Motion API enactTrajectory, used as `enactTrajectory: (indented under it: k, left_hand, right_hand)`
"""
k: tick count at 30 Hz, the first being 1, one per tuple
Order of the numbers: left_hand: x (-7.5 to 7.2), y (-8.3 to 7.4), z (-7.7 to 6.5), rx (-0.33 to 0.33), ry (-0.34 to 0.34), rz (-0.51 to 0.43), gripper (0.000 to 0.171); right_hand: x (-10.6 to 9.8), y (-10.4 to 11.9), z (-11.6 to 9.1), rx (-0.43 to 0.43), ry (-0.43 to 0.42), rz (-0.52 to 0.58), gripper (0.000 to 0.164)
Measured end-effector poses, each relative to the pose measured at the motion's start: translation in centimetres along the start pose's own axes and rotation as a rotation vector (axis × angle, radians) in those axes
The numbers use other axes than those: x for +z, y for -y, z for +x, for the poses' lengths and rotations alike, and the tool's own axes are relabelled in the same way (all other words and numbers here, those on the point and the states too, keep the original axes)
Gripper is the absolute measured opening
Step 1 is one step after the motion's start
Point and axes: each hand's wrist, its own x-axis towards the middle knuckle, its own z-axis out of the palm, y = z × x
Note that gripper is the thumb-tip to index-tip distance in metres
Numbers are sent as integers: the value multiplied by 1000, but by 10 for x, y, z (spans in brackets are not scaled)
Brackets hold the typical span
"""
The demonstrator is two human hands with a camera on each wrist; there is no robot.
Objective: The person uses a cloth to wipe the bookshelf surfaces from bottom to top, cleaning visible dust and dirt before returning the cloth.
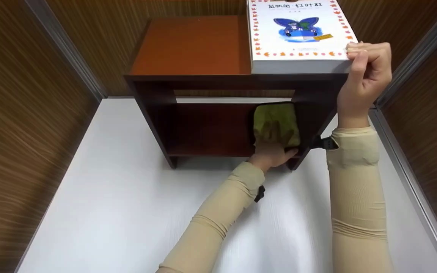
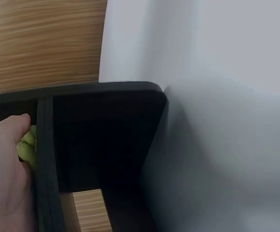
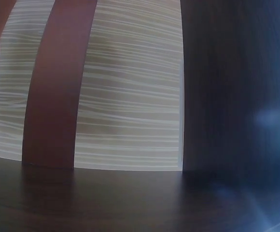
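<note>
On the lower board of a small brown shelf [image 1: 207,125], my left hand [image 1: 273,151] lies with straight fingers on a folded green cloth [image 1: 277,112]. The cloth has a dark border and sits against the shelf's right side. In the left wrist view, my left hand [image 2: 5,174] is at the board's edge with a bit of the green cloth [image 2: 28,147] showing beside it. Up on the shelf top, my right hand [image 1: 370,74] grips the front right corner of a thick white book [image 1: 298,45] with a butterfly cover. The right wrist view does not show that hand.
The shelf stands on a white surface [image 1: 127,197] between wood-grain walls [image 1: 17,94]. Its orange-brown top [image 1: 192,45] extends left of the book. Dark side panels [image 1: 148,110] bound the inside, and a rear rail [image 3: 58,87] crosses the back.
</note>
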Motion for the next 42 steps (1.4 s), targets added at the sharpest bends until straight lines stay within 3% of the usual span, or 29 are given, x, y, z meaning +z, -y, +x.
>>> enactTrajectory:
  k: [10, 20, 31, 36, 42]
  left_hand:
    - [-6, 16, 15, -1, -56, -8, 65]
    - [-11, 33, 21, -91, -13, -2, 63]
    - [2, 4, -12, -23, -9, -18, 64]
    - [10, -2, -28, 14, -54, 48, 62]
    - [19, -3, -49, 48, -37, 56, 56]
  right_hand:
    - [5, 6, -4, 1, -3, 14, 19]
    - [13, 4, -10, -7, 17, 32, 19]
    - [6, 2, -4, -9, 19, 11, 18]
    - [3, -2, -2, -9, 13, 11, 18]
    - [0, -4, -1, -3, -6, -1, 19]
